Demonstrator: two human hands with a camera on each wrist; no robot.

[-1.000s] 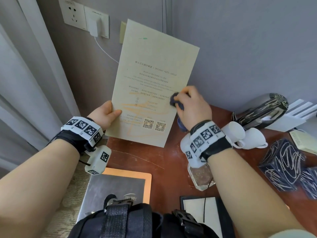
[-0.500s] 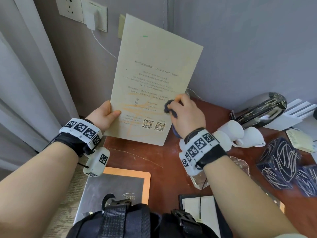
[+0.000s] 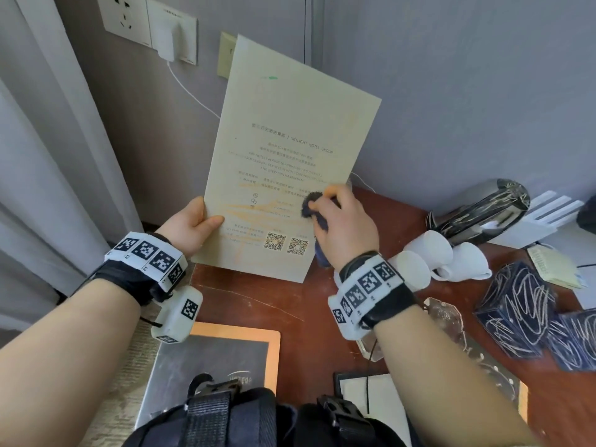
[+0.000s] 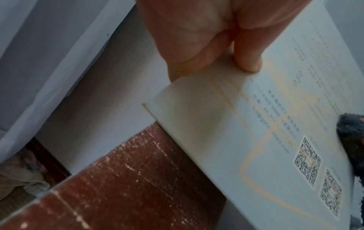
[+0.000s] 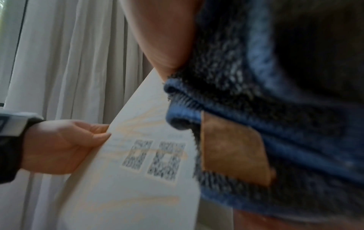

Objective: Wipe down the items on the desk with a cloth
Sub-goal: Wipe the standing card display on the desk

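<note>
I hold the printed card [image 3: 283, 175] upright over the far left corner of the desk [image 3: 258, 304], my left hand [image 3: 190, 227] pinching its left edge, thumb on the face and fingers behind. My right hand [image 3: 345, 230] is curled around the bunched dark blue cloth [image 3: 311, 204], pressing it against the card's lower right. The card looks light and fairly stiff, though thin enough to flex under pressure, so I judge an edge pinch low down with gentle strokes suits it. The cloth is soft and pliable.
</note>
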